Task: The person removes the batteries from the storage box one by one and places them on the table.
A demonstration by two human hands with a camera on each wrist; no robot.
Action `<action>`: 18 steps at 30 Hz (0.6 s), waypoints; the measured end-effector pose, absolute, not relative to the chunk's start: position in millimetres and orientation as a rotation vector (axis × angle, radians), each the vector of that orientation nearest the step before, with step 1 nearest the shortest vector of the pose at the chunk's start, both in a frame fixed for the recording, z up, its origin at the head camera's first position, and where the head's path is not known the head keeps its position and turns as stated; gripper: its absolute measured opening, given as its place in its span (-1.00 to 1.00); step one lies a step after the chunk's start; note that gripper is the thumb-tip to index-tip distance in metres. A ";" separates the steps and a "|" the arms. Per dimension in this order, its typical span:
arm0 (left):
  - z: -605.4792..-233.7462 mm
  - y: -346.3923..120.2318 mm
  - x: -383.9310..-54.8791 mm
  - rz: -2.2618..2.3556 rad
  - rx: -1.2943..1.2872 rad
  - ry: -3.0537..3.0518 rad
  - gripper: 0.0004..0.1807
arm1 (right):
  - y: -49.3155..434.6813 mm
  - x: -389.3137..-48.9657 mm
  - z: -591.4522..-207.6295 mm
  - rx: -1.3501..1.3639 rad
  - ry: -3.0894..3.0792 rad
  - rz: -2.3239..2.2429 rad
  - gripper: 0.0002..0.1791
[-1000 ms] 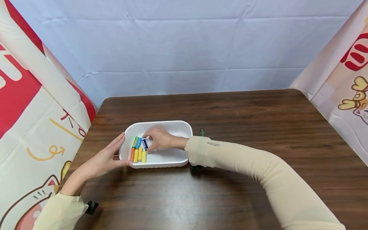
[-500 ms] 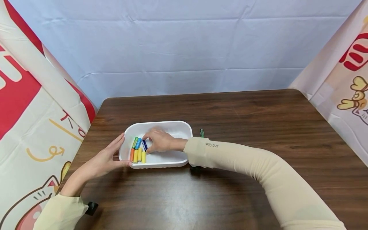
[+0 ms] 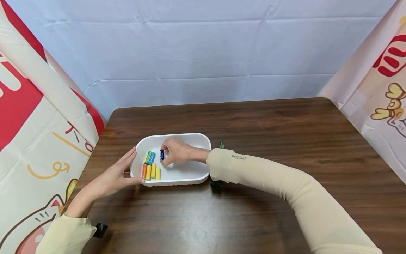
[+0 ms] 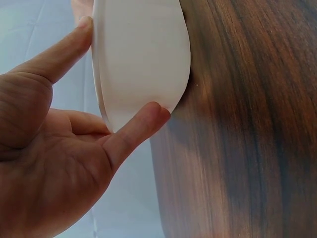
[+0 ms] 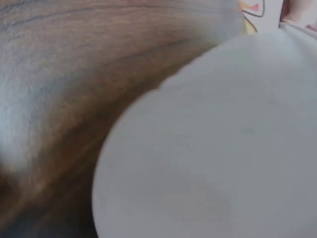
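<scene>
A white tray (image 3: 180, 182) sits on the brown table. My left hand (image 3: 118, 176) rests at its left end, fingers outstretched along the side and thumb at the near corner. The left wrist view shows the thumb on the rim and another finger against the outer wall. Inside the tray, my right hand (image 3: 178, 151) pinches a dark blue battery (image 3: 162, 156) between thumb and fingers. Left of it lie a green battery (image 3: 148, 157), a light blue battery (image 3: 152, 158), an orange battery (image 3: 144, 171) and several yellow batteries (image 3: 148, 172), side by side. Only the tray's white wall (image 5: 208, 148) fills the right wrist view.
Beyond the tray's right end, a dark green battery (image 3: 221, 145) lies on the table (image 3: 272, 127), partly behind the right sleeve (image 3: 253, 169). A pale cloth (image 3: 203, 53) hangs behind the table, and printed cloths hang at both sides.
My right hand has drawn the dark blue battery slightly right, away from the light blue one, and turned it from slanted to nearly upright in the view. The left hand stays at the tray.
</scene>
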State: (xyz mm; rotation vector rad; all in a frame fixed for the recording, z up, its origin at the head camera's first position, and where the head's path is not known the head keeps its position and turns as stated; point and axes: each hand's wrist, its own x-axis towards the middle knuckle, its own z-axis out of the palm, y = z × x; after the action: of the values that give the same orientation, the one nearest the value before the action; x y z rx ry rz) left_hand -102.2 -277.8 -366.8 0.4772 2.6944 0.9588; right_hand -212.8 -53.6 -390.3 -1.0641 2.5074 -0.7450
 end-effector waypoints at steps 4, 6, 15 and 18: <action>-366.6 -277.1 -102.3 0.923 0.466 2.707 0.18 | -41.6 -213.4 -374.5 -1.104 2.516 -0.812 -0.58; -366.3 -276.9 -102.1 0.918 0.458 2.707 0.18 | -34.0 -213.2 -363.9 -1.131 2.528 -0.858 -0.56; -366.8 -275.8 -101.8 0.917 0.453 2.718 0.18 | 21.4 -212.5 -313.3 -1.171 2.573 -1.145 -0.59; -366.1 -275.2 -101.9 0.916 0.455 2.717 0.17 | 43.9 -212.1 -300.7 -1.177 2.585 -1.213 -0.56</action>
State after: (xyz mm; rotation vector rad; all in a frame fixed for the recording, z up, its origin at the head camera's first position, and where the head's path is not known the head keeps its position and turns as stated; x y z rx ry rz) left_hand -101.9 -275.2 -366.1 0.4550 2.7173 0.9159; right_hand -212.1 43.9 -300.7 -1.1774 2.5853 -1.2127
